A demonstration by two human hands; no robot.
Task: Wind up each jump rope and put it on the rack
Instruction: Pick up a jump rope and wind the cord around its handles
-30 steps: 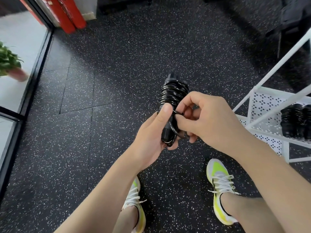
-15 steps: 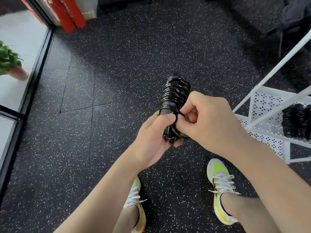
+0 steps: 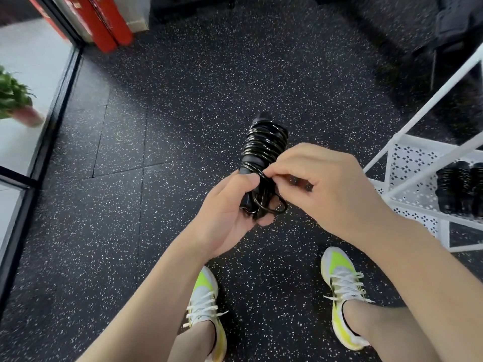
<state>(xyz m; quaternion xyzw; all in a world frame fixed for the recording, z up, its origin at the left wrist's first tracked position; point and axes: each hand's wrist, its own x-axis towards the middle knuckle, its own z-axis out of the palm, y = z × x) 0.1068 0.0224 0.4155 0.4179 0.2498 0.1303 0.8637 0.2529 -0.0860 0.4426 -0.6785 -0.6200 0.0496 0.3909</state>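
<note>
The left hand point(image 3: 222, 212) gripped the wound jump rope point(image 3: 262, 155) upright above the floor point(image 3: 183, 126), thumb pressed on it; the right hand point(image 3: 321, 186) pinched its loose cord, near the white rack point(image 3: 407, 173).

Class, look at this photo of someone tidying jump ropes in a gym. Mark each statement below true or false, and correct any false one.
1. The left hand grips the wound jump rope. True.
2. The right hand hangs idle at the person's side. False: it pinches the cord at the bundle.
3. The white rack holds no ropes. False: dark wound ropes already sit on its shelf.
4. The shoes have yellow-green and white uppers. True.
</note>
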